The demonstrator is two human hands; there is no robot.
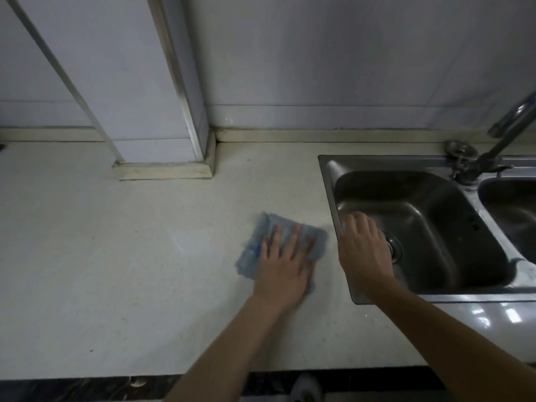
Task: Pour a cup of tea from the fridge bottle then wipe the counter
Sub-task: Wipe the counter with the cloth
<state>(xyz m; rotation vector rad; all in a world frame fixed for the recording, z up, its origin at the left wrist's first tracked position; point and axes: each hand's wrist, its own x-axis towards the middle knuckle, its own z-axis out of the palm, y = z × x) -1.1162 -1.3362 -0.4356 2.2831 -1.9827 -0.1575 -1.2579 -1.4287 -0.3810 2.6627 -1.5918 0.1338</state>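
Counter [116, 256], pale and speckled, with a folded blue cloth [249, 256] lying near its middle, just left of a steel sink [329, 181]. Pressed flat onto the cloth with the left hand [282, 265]: palm down, fingers straight and spread, curled round nothing. Rested the right hand [364, 250] on the sink's left rim, fingers loose and extended, holding nothing, near the cloth but apart from it. Showed a tap [510, 126] at the far right and a boxed pillar [162, 169] standing on the counter at the back. Showed neither cup nor bottle anywhere in view, so could not confirm the pouring. Judged the wiping step to be the one in hand, late in the task. Noted a faint sheen [179, 242] on the surface left of the cloth; could not tell whether moisture or reflected light. Judged the next move to call for steady downward pressure and a flat sweep of the cloth across the broad stretch to the left and up toward the pillar's base, with the palm kept over the cloth's middle lest a corner fold under or slip free.
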